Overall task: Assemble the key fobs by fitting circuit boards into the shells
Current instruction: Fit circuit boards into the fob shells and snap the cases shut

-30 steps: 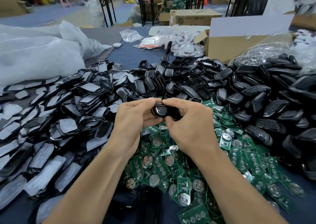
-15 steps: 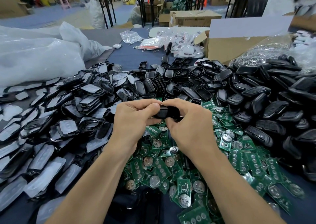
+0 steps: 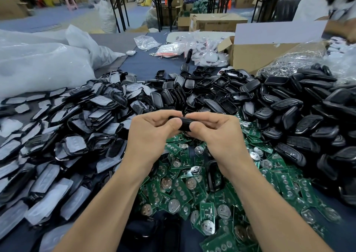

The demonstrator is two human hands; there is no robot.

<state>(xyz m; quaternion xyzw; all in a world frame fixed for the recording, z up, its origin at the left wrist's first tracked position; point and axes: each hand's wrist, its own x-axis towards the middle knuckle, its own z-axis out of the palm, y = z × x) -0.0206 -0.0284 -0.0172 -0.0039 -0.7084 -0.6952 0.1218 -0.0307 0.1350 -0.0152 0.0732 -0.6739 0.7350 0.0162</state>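
Along the table's (image 3: 142, 65) left edge lie white plastic sacks (image 3: 38, 65), then a heap of film-covered shell halves (image 3: 63, 136), too many to count. Near the middle the left hand (image 3: 146, 134) and right hand (image 3: 217, 134) each pinch an end of one black key fob (image 3: 184, 121), above countless green circuit boards (image 3: 185, 190). Black shells (image 3: 289, 113) pile toward the right edge, by one open cardboard box (image 3: 250, 57); any print on it is unreadable

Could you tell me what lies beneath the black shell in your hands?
Green circuit boards lie heaped below the black shell, which the left hand and right hand pinch. The hands hide what's directly beneath.
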